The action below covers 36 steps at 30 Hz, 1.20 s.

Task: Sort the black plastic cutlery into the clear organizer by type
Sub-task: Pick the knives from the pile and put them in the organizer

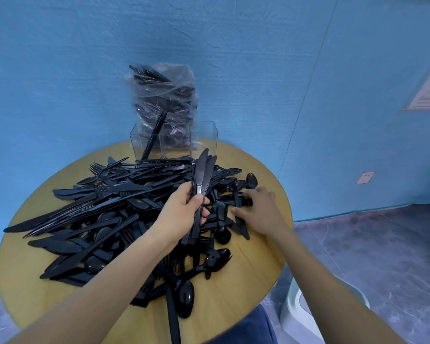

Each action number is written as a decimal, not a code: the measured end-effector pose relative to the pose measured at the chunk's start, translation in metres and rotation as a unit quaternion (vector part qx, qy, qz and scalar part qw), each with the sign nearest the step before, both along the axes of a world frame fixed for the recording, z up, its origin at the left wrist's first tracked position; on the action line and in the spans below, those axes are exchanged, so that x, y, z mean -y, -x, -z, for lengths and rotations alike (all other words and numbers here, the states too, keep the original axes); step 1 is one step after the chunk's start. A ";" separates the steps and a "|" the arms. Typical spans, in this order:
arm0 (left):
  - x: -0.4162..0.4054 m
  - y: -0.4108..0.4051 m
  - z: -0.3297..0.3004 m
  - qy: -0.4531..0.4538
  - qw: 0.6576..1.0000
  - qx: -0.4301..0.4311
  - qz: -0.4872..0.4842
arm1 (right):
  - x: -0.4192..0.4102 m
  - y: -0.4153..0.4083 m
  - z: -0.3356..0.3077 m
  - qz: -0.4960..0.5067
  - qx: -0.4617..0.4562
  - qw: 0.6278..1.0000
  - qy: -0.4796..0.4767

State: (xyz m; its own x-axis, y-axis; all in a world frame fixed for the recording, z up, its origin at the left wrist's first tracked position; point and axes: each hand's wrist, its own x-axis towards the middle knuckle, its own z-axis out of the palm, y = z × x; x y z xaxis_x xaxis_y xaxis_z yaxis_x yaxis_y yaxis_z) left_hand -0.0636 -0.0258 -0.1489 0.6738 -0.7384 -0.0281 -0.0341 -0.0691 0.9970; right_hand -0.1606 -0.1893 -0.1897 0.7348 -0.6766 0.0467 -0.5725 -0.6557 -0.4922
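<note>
A big heap of black plastic cutlery [114, 209] — knives, forks and spoons mixed — covers the round wooden table [233, 289]. My left hand [184, 212] is shut on a small bundle of black knives [202, 177], blades pointing up and away. My right hand [261, 207] rests on the pile's right side, fingers pinching a black piece [243, 202] lying there. The clear organizer [204, 135] stands at the table's far edge; its left compartment holds one black utensil [154, 135] leaning upright.
Behind the organizer a clear plastic bag [163, 100] stuffed with more black cutlery leans on the blue wall. A white chair or bin [298, 309] sits low at the right, beside the table. Grey floor lies beyond.
</note>
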 end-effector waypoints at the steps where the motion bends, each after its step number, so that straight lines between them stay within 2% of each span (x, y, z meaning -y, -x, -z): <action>1: 0.000 -0.001 0.001 -0.002 1.000 0.004 -0.001 | 0.000 0.000 0.000 -0.004 0.006 1.000 -0.001; 7: 0.000 -0.003 0.003 -0.004 1.000 0.013 -0.004 | 0.007 0.004 -0.002 -0.023 0.004 1.000 0.004; 13: -0.001 -0.003 0.002 -0.001 1.000 0.023 -0.004 | 0.008 0.002 -0.008 -0.053 -0.081 0.991 0.090; 22: -0.002 -0.004 0.002 -0.002 1.000 0.027 -0.006 | 0.000 0.001 -0.015 -0.105 -0.115 0.975 0.156; 33: -0.004 -0.004 0.001 0.001 1.000 0.026 -0.010 | -0.002 0.005 -0.013 -0.103 -0.045 0.991 0.073; 36: -0.004 -0.004 0.001 0.000 1.000 0.021 -0.013 | 0.001 0.005 -0.012 -0.105 -0.050 0.990 0.081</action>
State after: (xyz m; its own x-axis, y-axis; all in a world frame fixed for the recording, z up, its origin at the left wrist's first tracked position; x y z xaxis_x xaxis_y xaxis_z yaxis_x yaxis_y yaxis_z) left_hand -0.0596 -0.0216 -0.1497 0.6933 -0.7206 0.0008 -0.0739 -0.0700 0.9948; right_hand -0.1659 -0.1900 -0.1778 0.8653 -0.4974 0.0621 -0.4551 -0.8314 -0.3187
